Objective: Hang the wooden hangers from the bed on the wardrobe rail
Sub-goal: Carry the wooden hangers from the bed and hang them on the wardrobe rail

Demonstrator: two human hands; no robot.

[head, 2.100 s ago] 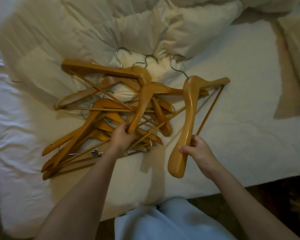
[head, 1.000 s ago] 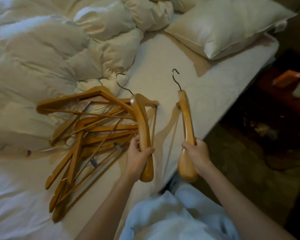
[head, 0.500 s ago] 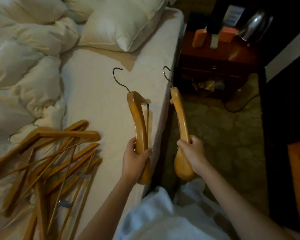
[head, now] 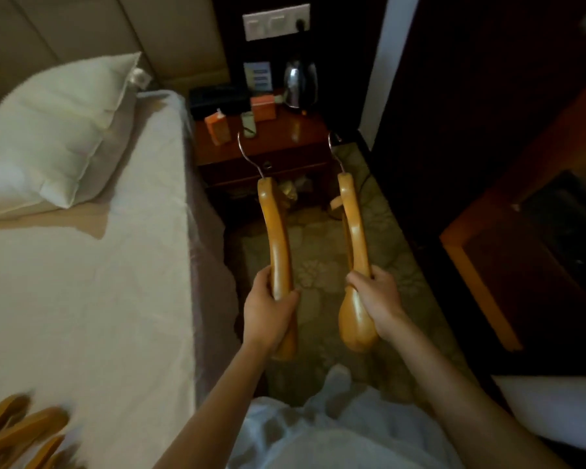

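My left hand [head: 269, 311] grips one wooden hanger [head: 276, 238] by its lower arm, metal hook pointing away from me. My right hand [head: 378, 299] grips a second wooden hanger [head: 352, 225] the same way. Both hangers are held edge-on over the carpet beside the bed [head: 82, 282]. Several more wooden hangers [head: 17, 434] lie blurred on the sheet at the bottom left corner. No wardrobe rail is visible.
A dark wood nightstand [head: 285, 143] stands ahead with a kettle [head: 300, 84], orange boxes and a black box. A pillow [head: 48, 130] lies at the head of the bed. Dark wooden furniture [head: 521, 248] lines the right side; patterned carpet [head: 318, 258] runs between.
I lifted a hanger in each hand off the bed pile and turned right; the view swung from the bed to the aisle and nightstand, and the pile slid to the bottom left.
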